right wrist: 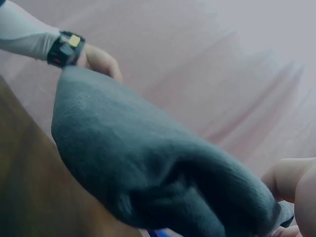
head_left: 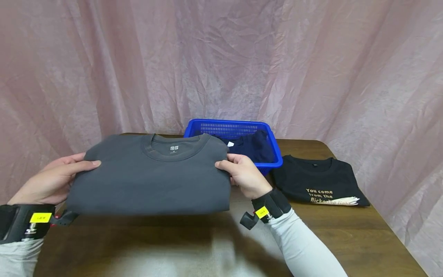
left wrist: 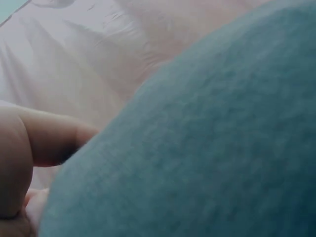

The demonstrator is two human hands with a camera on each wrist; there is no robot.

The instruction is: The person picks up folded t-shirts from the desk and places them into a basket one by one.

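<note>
A folded dark grey T-shirt (head_left: 152,181) is held up level above the table, its round collar toward the back. At its left side my left hand (head_left: 57,179) pinches the edge, thumb on top and the other fingers mostly hidden below. My right hand (head_left: 243,173) grips the opposite side the same way. In the left wrist view the shirt's grey cloth (left wrist: 197,138) fills most of the picture beside the thumb. Loose folds on the underside of the grey shirt (right wrist: 123,143) show in the right wrist view.
Behind the shirt stands a blue plastic basket (head_left: 273,148) with navy clothing (head_left: 254,148) inside. To its right a folded black T-shirt (head_left: 311,179) with printed lettering lies on the wooden table (head_left: 339,227). A pink curtain (head_left: 221,65) hangs along the back.
</note>
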